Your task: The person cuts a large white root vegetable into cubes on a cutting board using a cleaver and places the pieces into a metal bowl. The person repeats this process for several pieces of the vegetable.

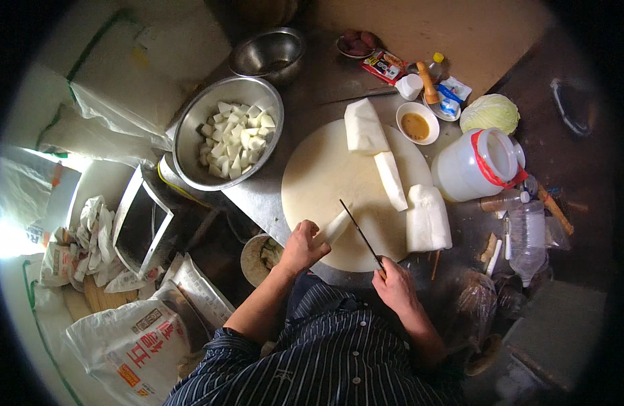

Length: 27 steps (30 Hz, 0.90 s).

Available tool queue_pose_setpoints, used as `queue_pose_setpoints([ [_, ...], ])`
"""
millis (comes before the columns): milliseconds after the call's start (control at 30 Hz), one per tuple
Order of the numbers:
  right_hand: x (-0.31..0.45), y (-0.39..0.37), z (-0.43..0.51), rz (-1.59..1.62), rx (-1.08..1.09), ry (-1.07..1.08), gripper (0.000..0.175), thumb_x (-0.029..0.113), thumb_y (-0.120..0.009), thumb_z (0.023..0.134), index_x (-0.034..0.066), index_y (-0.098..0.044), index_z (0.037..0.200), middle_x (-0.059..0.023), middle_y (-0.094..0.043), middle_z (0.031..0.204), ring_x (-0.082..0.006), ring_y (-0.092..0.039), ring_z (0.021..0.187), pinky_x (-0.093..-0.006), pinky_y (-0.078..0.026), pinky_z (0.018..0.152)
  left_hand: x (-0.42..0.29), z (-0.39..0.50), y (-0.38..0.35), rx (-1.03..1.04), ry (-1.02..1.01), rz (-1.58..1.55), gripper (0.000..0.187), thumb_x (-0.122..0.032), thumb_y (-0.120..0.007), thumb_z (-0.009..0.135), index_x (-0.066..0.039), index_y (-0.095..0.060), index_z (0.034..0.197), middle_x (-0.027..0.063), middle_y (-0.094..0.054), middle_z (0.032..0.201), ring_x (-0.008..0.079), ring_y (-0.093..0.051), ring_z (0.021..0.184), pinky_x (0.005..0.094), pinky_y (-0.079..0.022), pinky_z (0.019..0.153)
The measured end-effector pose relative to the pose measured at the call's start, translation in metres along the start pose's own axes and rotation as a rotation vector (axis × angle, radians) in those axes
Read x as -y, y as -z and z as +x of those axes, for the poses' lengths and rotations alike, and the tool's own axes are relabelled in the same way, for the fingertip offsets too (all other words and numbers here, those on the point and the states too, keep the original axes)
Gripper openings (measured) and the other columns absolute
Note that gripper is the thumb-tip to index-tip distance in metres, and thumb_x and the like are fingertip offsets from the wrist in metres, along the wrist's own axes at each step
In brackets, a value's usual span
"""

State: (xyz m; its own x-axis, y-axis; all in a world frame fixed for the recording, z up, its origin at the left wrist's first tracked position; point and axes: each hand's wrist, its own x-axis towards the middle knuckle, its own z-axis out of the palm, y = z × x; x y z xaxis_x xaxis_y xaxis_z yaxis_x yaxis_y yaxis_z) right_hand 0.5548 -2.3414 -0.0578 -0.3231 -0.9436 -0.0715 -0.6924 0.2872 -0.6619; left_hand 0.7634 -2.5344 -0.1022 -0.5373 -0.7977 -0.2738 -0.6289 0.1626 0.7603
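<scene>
On the round cutting board (322, 167) my left hand (304, 248) grips one end of a long pale wedge of peeled vegetable, perhaps winter melon or radish (336, 227). My right hand (397, 285) holds a knife (361, 232) by its handle, the dark blade seen nearly edge-on beside the wedge's far end. Whether blade and wedge touch, I cannot tell. Another long white strip (391, 181) lies farther right on the board. A large white block (365, 127) rests at the board's far edge, and a second block (428, 219) at its right edge.
Left of the board stands a steel basin (185, 147) of cut white chunks (235, 139), with another steel bowl (268, 53) behind. A sauce bowl (431, 114), a cabbage (490, 114) and a plastic jar (459, 167) line the right. A bin (251, 261) sits below the table edge.
</scene>
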Motion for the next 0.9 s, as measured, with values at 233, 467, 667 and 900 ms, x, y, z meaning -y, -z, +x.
queue_pose_setpoints([
  [233, 0.005, 0.005, -0.007, 0.013, 0.022, -0.069, 0.023, 0.014, -0.069, 0.089, -0.0009, -0.061, 0.105, -0.0245, -0.067, 0.088, -0.0462, -0.067, 0.081, -0.0529, -0.053, 0.068, -0.025, -0.002, 0.007, -0.159, -0.176, 0.137, 0.041, -0.022, -0.080, 0.075, 0.000, -0.064, 0.106, 0.0198, -0.064, 0.101, 0.0390, -0.064, 0.099, 0.0468, -0.055, 0.087],
  [467, -0.004, -0.006, 0.000, -0.036, 0.126, -0.233, 0.021, 0.019, -0.067, 0.092, 0.0006, -0.057, 0.095, -0.0257, -0.066, 0.081, -0.0490, -0.066, 0.079, -0.0558, -0.052, 0.067, -0.011, -0.005, -0.004, -0.139, -0.225, 0.118, 0.041, -0.019, -0.082, 0.073, -0.001, -0.061, 0.104, 0.0192, -0.064, 0.104, 0.0401, -0.063, 0.101, 0.0472, -0.055, 0.089],
  [667, -0.024, -0.040, 0.024, -0.042, 0.070, -0.224, 0.024, 0.023, -0.066, 0.093, 0.0008, -0.057, 0.092, -0.0273, -0.066, 0.080, -0.0510, -0.065, 0.080, -0.0587, -0.051, 0.071, 0.010, -0.015, -0.010, -0.139, -0.306, 0.114, 0.044, -0.016, -0.081, 0.076, -0.003, -0.058, 0.111, 0.0201, -0.063, 0.120, 0.0421, -0.062, 0.111, 0.0472, -0.053, 0.095],
  [900, -0.029, -0.011, 0.012, -0.120, 0.010, -0.105, 0.021, 0.021, -0.067, 0.090, 0.0028, -0.056, 0.089, -0.0240, -0.066, 0.078, -0.0482, -0.066, 0.076, -0.0572, -0.052, 0.066, 0.046, 0.007, 0.015, 0.020, -0.298, 0.120, 0.043, -0.015, -0.075, 0.083, -0.005, -0.057, 0.120, 0.0178, -0.064, 0.120, 0.0401, -0.060, 0.119, 0.0463, -0.051, 0.101],
])
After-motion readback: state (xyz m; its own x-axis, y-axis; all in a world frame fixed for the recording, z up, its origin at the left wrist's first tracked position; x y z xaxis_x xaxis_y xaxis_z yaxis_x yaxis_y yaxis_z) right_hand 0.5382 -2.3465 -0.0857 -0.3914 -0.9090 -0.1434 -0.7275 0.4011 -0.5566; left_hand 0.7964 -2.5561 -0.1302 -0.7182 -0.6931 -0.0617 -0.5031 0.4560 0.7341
